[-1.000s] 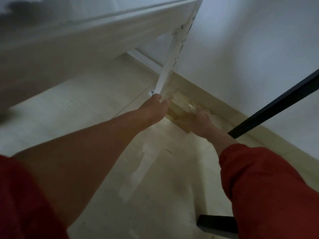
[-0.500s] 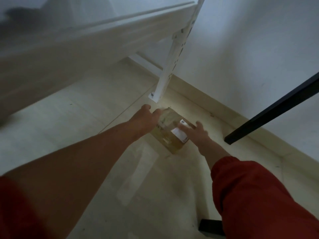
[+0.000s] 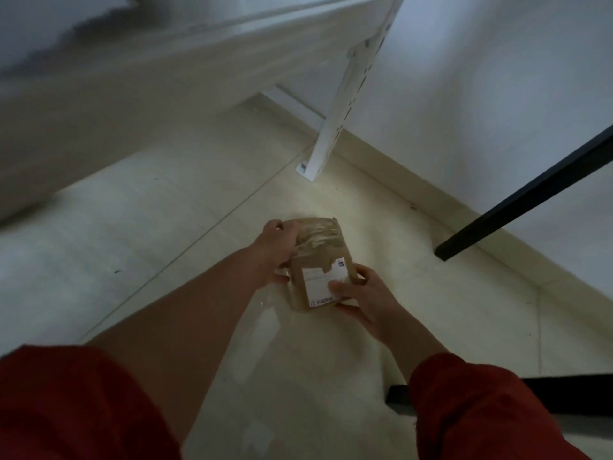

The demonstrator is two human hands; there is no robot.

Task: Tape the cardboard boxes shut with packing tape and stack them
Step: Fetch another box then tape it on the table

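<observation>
A small brown cardboard box [image 3: 316,260] is held above the pale floor between both hands. Its far end is wrapped in shiny clear tape and a white shipping label covers the near part of its top. My left hand [image 3: 277,250] grips the box's left side, fingers curled over the taped end. My right hand [image 3: 363,295] holds the near right corner, with the thumb pressed on the label. No tape roll or other box is in view.
A white perforated shelf post [image 3: 335,127] stands on the floor just beyond the box, with a white shelf board [image 3: 166,71] above at left. A black bar [image 3: 530,194] slants in from the right. A skirting board [image 3: 497,234] runs along the wall.
Both hands have drawn the box back from the foot of the white post toward me and lifted it. The labelled top now faces up.
</observation>
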